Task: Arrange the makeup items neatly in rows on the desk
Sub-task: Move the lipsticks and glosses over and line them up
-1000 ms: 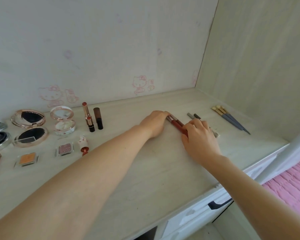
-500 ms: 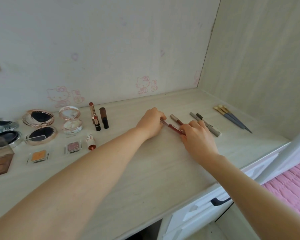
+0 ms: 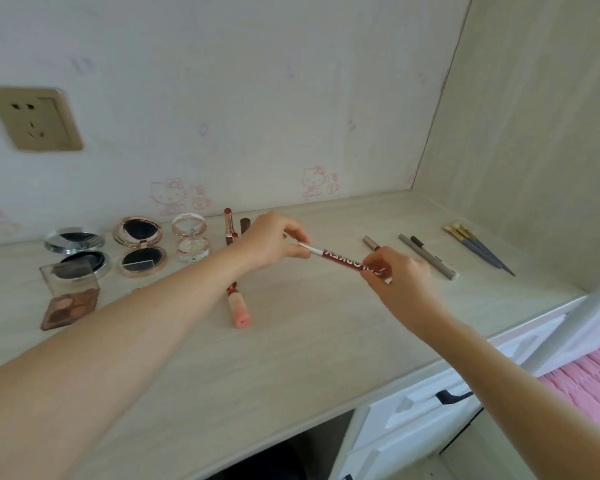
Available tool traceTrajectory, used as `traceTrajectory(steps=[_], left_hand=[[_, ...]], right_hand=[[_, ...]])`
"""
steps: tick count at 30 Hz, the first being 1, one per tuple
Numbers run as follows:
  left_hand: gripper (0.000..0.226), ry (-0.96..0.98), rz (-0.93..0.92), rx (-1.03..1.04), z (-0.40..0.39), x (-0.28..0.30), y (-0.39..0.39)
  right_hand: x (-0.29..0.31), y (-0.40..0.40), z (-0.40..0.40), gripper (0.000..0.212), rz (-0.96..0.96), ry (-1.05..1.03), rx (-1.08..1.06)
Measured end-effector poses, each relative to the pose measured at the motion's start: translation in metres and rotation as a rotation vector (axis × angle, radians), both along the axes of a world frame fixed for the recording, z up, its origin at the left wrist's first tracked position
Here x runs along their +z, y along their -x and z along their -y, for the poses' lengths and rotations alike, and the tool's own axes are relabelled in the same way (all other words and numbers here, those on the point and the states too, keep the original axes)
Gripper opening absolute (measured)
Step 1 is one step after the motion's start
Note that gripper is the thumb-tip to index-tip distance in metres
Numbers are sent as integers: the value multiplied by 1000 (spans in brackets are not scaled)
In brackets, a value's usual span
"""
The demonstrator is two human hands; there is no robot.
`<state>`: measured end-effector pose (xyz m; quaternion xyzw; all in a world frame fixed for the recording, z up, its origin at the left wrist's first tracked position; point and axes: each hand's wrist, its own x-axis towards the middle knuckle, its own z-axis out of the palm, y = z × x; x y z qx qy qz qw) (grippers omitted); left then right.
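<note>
Pinching a red pencil (image 3: 349, 262) between left hand (image 3: 269, 244) and right hand (image 3: 400, 277); compacts (image 3: 137, 245) stood rowed, pink tube (image 3: 238, 306) remained askew.

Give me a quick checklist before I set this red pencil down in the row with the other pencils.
1. Both ends held: ok. The left hand pinches the pale end and the right hand grips the other end of the red pencil.
2. Pencil off the desk: ok, it looks lifted.
3. Row to join in sight: ok. The two grey pencils lie side by side.
4. Free gap left of them: cannot tell; the right hand hides it.
5. Brown pencil in the way: cannot tell, mostly hidden.
</note>
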<state>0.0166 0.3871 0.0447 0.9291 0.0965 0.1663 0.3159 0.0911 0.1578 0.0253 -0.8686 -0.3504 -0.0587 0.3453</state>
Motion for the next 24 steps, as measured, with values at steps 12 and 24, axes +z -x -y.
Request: traceTrajectory(steps=[12, 24], left_hand=[[28, 896, 190, -2, -7, 18, 119], [17, 1234, 486, 238, -5, -4, 187]], right_hand=[[18, 80, -29, 27, -263, -267, 156], [22, 154, -92, 14, -488, -292, 296]])
